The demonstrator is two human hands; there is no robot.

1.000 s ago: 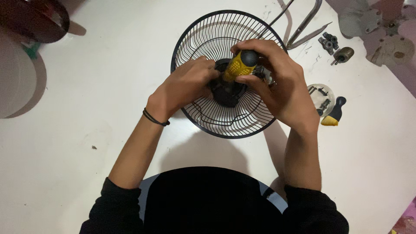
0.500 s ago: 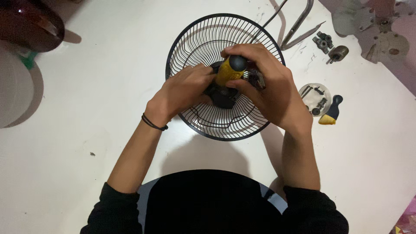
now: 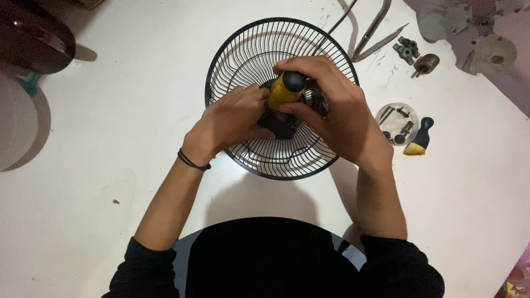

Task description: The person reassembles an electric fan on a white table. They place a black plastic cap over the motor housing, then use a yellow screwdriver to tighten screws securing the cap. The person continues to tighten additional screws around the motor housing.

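Observation:
A round black wire fan guard point(image 3: 243, 49) lies flat on the white table point(image 3: 110, 127). My right hand point(image 3: 337, 110) grips a screwdriver with a yellow and black handle point(image 3: 286, 88), held upright over the dark hub point(image 3: 279, 124) at the guard's centre. The screwdriver's tip is hidden by my fingers. My left hand point(image 3: 229, 121), with a black band on its wrist, presses on the hub from the left side.
A small clear dish of screws point(image 3: 396, 122) and a short black and yellow tool point(image 3: 419, 137) lie right of the guard. Metal brackets point(image 3: 375, 30), small fittings point(image 3: 417, 55) and grey fan parts point(image 3: 475, 33) sit at the top right. A dark round object point(image 3: 33, 36) is top left.
The view has shifted slightly, so the guard and hands sit a little lower and left in the frame. My hands keep the same hold on the screwdriver and hub.

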